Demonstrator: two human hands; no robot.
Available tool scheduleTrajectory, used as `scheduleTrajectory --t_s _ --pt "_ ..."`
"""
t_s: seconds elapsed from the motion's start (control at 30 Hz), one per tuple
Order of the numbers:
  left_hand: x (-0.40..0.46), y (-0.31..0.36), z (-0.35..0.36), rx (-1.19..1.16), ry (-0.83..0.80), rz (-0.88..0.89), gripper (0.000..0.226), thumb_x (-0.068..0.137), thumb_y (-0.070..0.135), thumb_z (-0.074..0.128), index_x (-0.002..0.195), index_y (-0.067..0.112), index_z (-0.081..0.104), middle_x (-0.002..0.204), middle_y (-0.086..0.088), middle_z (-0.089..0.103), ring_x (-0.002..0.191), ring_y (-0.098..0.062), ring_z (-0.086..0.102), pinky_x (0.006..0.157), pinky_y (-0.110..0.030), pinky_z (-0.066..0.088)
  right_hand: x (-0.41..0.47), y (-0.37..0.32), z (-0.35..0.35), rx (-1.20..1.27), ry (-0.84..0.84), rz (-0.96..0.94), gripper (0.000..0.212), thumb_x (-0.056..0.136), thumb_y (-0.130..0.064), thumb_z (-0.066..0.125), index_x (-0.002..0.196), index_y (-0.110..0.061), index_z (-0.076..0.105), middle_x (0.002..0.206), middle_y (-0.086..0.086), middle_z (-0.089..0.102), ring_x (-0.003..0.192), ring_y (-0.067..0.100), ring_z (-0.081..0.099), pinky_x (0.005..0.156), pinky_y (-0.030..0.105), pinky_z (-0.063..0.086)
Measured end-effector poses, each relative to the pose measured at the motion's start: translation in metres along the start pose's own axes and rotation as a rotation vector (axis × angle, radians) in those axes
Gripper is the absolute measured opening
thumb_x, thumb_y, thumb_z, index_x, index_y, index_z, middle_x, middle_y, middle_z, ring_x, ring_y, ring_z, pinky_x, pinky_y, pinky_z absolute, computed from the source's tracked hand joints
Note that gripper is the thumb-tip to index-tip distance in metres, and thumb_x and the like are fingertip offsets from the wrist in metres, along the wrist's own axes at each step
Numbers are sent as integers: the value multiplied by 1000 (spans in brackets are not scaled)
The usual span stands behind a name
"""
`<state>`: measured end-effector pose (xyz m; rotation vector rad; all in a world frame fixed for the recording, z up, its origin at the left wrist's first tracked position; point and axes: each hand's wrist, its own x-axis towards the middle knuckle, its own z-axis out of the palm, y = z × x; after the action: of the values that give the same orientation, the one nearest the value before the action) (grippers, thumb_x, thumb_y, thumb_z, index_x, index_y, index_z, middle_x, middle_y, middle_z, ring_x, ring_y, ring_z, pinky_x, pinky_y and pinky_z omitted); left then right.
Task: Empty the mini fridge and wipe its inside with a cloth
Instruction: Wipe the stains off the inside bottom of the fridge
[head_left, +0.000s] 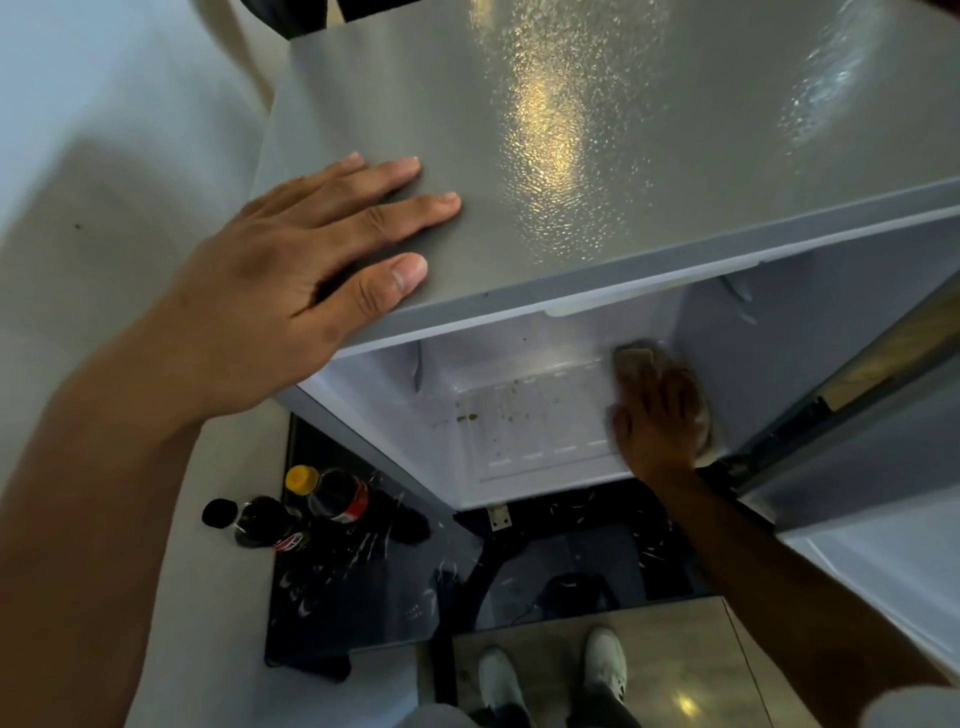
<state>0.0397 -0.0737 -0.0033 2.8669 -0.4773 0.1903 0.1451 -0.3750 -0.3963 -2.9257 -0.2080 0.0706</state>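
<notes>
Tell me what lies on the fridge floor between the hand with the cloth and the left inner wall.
In the head view, the right hand presses the cloth. Toward the left inner wall lies only bare fridge floor with brown specks.

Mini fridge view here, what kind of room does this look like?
Probably a home or a rented room, not a shop: a small grey fridge stands on a tiled floor, with two cola bottles set down beside it and a plain white wall.

I read this as a home room: small grey textured-metal mini fridge (597, 171) against plain white wall (104, 130), two dark plastic soda bottles (306, 512) standing on tiled floor (675, 670).
</notes>
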Motion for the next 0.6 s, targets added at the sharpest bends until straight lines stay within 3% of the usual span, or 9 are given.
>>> scheduleTrajectory --t_s 0.07,0.17,0.3,0.47,0.6 --pt "0 -1 0 -1 7 -2 51 102 63 27 152 50 34 165 16 30 156 -10 19 123 -52 24 13 -1 -3 48 19 60 67 103 -37 47 161 -14 24 167 22 17 153 46 18 124 55 14" --pt "-1 -1 1 5 6 -5 52 103 63 27 152 50 34 166 16 29 156 -10 18 124 -50 23 36 -23 -9 127 29 134 70 102 -43 42 157 -3 28 164 34 15 152 50 15 125 55 10" --pt "0 0 0 13 -17 -20 52 103 61 27 153 50 32 166 17 26 156 -8 15 125 -50 22 43 -54 -17 260 -70 266 69 101 -42 50 156 -3 31 165 32 12 153 50 9 124 58 2" --pt "0 3 -2 6 -14 -17 52 102 63 25 152 51 31 166 17 27 156 -10 17 124 -52 23 -3 -75 -1 161 -25 -134 51 102 -27 48 150 -10 47 157 24 40 146 43 36 125 51 15" --pt "1 4 -3 16 -21 -27 55 101 63 24 153 50 32 166 17 25 156 -10 16 124 -51 22 -32 -106 8 408 -59 -329 27 100 -7 56 122 -2 71 138 21 63 129 41 58 118 46 33"
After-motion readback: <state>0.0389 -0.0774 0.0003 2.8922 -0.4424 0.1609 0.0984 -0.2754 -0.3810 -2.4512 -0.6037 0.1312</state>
